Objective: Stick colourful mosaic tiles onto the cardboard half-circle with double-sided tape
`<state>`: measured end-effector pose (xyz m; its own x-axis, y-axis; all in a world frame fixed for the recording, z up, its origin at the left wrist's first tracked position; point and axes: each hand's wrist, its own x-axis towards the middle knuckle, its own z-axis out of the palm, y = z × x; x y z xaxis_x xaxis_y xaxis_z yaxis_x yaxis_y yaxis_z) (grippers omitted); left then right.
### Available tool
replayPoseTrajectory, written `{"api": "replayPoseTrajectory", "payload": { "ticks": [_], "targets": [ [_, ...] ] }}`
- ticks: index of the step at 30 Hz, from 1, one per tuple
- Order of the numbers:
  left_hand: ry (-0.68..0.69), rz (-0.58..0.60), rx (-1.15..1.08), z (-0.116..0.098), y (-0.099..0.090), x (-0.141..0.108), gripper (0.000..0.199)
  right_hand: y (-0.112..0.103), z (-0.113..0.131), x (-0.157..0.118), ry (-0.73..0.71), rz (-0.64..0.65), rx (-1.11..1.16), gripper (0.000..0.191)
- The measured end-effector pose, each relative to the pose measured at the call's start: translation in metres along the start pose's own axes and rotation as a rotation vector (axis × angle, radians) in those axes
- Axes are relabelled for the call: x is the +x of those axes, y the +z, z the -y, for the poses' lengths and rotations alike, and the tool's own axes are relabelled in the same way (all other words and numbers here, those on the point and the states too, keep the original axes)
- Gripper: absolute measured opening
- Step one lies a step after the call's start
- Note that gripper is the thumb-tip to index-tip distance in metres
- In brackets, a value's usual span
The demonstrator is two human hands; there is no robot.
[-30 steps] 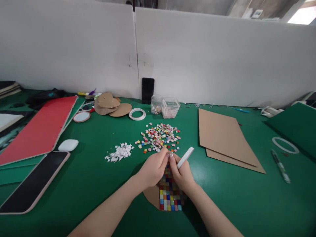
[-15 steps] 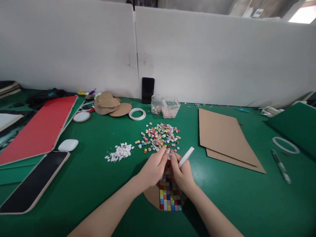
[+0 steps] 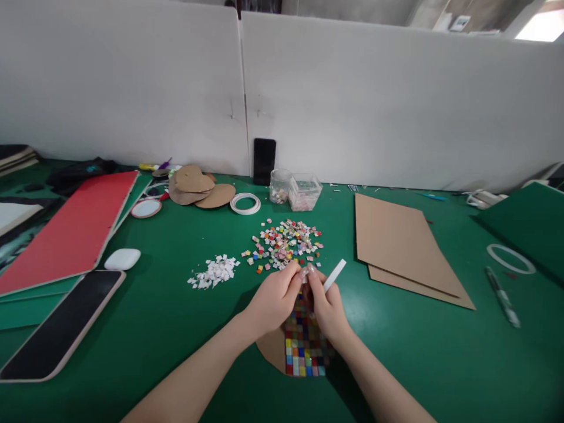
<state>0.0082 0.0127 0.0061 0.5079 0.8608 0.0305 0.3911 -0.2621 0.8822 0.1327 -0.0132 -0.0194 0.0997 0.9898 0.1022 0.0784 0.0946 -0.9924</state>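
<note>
My left hand is closed in a pinch, its thumb and finger meeting my right fingertips over a tiny pale piece, probably a mosaic tile, mostly hidden by the fingers. My right hand is closed too, with a flat white strip sticking out up and to the right between its fingers. Below both hands lies a rounded cardboard piece, its right part covered in rows of coloured mosaic tiles. Just beyond the fingertips spreads a heap of loose coloured tiles.
White paper scraps lie left of the tiles. Behind stand a clear cup, a clear box and an upright phone. Cardboard sheets and a pen are at right; a large phone and red board at left.
My right hand has turned slightly and its fingertips have shifted a little right; the white strip tilts a bit differently. My left hand stays nearly in place.
</note>
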Motion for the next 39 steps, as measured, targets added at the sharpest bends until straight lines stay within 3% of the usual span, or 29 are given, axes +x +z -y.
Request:
{"api": "replayPoseTrajectory", "payload": {
  "ticks": [10,16,22,29,34,39],
  "targets": [
    [0.019,-0.017,0.100,0.000,-0.004,-0.001,0.025,0.002,-0.001,-0.002,-0.019,0.032,-0.109,0.037],
    [-0.050,-0.090,0.105,-0.002,0.000,0.000,0.029,0.000,-0.006,-0.002,-0.056,0.046,-0.243,0.034],
    [-0.149,-0.120,-0.139,-0.001,0.004,0.002,0.032,-0.001,-0.010,-0.004,-0.094,0.028,-0.312,0.030],
    [-0.268,-0.255,-0.440,0.003,-0.020,0.011,0.033,-0.003,-0.007,-0.006,-0.047,-0.049,-0.200,0.032],
    [-0.232,-0.252,-0.447,0.006,-0.025,0.012,0.024,-0.003,-0.008,-0.004,-0.029,-0.057,-0.173,0.033],
    [-0.265,-0.203,-0.502,-0.009,-0.037,0.006,0.021,-0.003,-0.009,-0.002,-0.041,-0.074,-0.155,0.034]
  ]
}}
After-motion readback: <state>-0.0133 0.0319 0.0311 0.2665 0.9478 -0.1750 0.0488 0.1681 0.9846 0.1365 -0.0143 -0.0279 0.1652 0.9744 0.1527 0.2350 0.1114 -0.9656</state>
